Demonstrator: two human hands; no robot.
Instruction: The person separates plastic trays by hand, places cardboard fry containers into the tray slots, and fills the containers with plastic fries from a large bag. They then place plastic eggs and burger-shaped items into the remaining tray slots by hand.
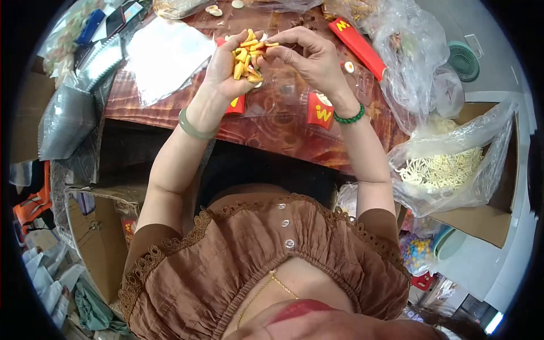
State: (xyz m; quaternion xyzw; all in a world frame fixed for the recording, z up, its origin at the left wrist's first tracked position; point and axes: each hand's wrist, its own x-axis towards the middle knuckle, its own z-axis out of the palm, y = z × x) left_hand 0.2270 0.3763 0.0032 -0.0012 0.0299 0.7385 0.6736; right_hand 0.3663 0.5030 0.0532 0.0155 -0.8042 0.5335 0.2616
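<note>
My left hand (224, 71) is cupped palm up over the table, holding a heap of small yellow-orange pieces (246, 59). Close to its right side, my right hand (300, 54) pinches one small yellow piece (272, 44) between thumb and fingertips. Beneath my left hand, part of a red packet with a yellow mark (236, 105) shows. Another red packet (320, 111) lies below my right wrist, with a pale round piece on it. A small egg-like piece (349, 67) lies right of my right hand.
A long red box (358, 48) and clear plastic bags (416, 45) lie at the right back. White sheets (164, 56) cover the table's left part. An open carton (496, 218) at the right holds a bag of pale strips (442, 170). A green basket (463, 61) stands beyond.
</note>
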